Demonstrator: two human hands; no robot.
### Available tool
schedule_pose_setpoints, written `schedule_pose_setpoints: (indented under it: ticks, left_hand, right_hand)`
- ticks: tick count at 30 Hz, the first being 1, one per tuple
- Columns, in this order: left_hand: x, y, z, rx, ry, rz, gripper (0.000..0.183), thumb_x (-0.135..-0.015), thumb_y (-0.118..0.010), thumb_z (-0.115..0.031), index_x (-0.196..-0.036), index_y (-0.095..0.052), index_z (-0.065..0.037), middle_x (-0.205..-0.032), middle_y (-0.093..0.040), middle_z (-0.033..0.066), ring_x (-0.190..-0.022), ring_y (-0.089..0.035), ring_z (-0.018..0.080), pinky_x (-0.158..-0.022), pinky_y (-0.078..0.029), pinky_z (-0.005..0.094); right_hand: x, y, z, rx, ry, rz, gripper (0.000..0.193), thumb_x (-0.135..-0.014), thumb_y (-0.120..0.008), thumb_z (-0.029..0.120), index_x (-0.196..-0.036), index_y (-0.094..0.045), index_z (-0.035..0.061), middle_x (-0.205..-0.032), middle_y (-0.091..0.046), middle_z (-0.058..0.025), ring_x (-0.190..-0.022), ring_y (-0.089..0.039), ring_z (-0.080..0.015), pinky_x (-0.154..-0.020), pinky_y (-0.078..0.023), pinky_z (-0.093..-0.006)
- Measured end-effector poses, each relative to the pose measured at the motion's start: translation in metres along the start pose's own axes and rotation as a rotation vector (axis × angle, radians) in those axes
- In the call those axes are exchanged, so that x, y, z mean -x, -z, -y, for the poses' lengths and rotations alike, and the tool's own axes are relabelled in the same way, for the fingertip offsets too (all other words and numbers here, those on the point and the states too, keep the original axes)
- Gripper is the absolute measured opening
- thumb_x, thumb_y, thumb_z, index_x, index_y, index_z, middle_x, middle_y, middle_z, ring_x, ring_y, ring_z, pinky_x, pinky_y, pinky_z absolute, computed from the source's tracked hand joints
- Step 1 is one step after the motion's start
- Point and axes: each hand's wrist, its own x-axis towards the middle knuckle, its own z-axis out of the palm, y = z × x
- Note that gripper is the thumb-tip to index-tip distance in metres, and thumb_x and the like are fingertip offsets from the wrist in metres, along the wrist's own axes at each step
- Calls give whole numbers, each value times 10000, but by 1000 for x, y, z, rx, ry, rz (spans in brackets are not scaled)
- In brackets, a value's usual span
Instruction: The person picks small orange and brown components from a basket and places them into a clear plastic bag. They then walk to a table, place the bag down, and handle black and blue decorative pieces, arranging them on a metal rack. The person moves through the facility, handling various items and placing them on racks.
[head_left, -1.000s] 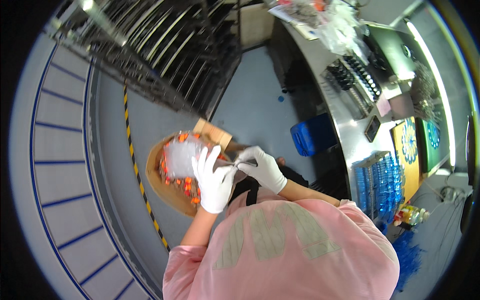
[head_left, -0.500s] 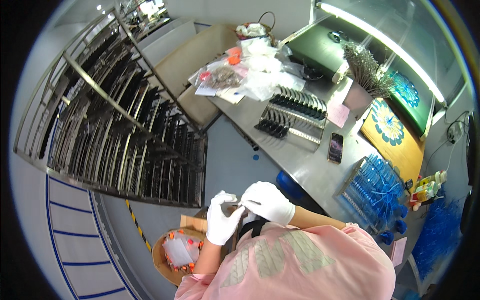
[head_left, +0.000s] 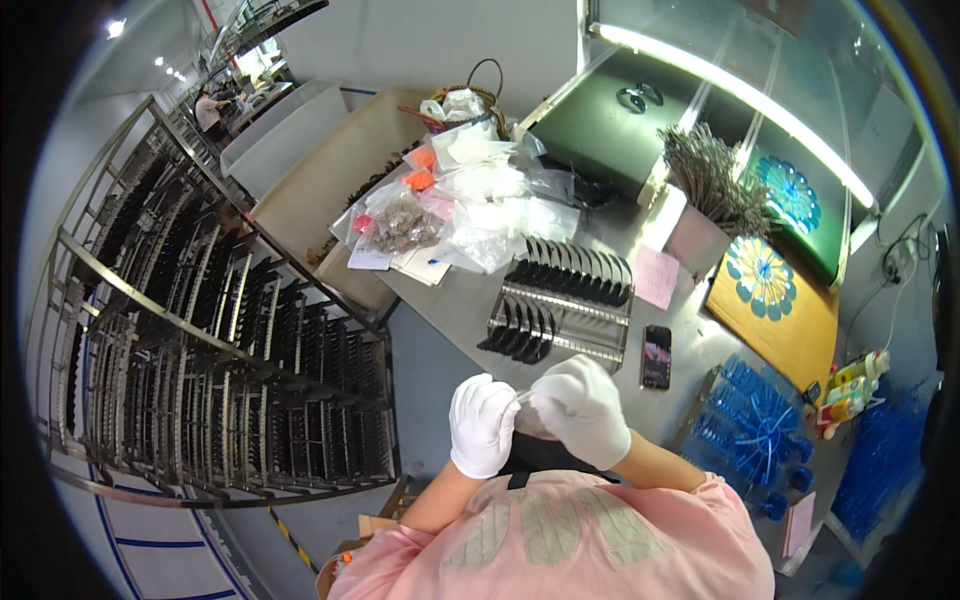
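Observation:
Both my hands wear white gloves and meet in front of my chest, by the near edge of the metal table (head_left: pixel 440 305). My left hand (head_left: pixel 483 425) is closed, its thumb and fingertips pinched together. Close beside it on the right, my right hand (head_left: pixel 582 412) curls its fingers inward, slightly smeared by motion. A thin pale sliver shows between the fingertips, too small to name. Just beyond the hands stands a metal rack (head_left: pixel 585 325) holding rows of curved black parts (head_left: pixel 578 270). A phone (head_left: pixel 656 358) lies right of that rack.
At left rises a tall metal trolley (head_left: pixel 215 370) filled with racks of dark parts. Clear plastic bags (head_left: pixel 485 205) heap at the table's far left. On the right are a blue-parts rack (head_left: pixel 745 415), a yellow board (head_left: pixel 770 300) and a box of thin wiry stems (head_left: pixel 700 235).
My view has shifted, showing the table lower in the picture. My hands stay together and have moved toward the table edge. The carton at lower left is now mostly hidden.

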Motion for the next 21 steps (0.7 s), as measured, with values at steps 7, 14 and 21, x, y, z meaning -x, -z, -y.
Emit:
schedule_pose_setpoints:
  ticks: [7, 14, 21]
  left_hand:
    - [-64, 6, 127, -79, -82, 36, 108, -860, -650, -64, -955, -600, -63, -925, -630, 114, -846, -612, 350, -820, -504, 455]
    - [-183, 1, 296, 295, 604, -3, 73, -978, -537, -74, -964, -597, -34, -816, -611, 88, -742, -586, 242, -731, -488, 358]
    - [-215, 4, 467, 153, 473, -339, 345, -1048, -490, -158, -1347, -506, 13, -1310, -590, 161, -1202, -574, 268, -1062, -420, 364]
  right_hand:
    - [-93, -25, -51, -91, -274, -181, 129, -790, -672, -25, -882, -621, 49, -859, -625, -107, -779, -607, -298, -717, -500, -369]
    - [-235, -123, -147, -135, -261, -188, 90, -876, -663, 73, -935, -659, 6, -850, -639, -151, -773, -624, -261, -733, -496, -343]
    - [-275, -210, -205, -3, -58, 63, 182, -892, -666, 134, -1065, -688, 84, -948, -685, -108, -835, -666, -264, -765, -536, -358]
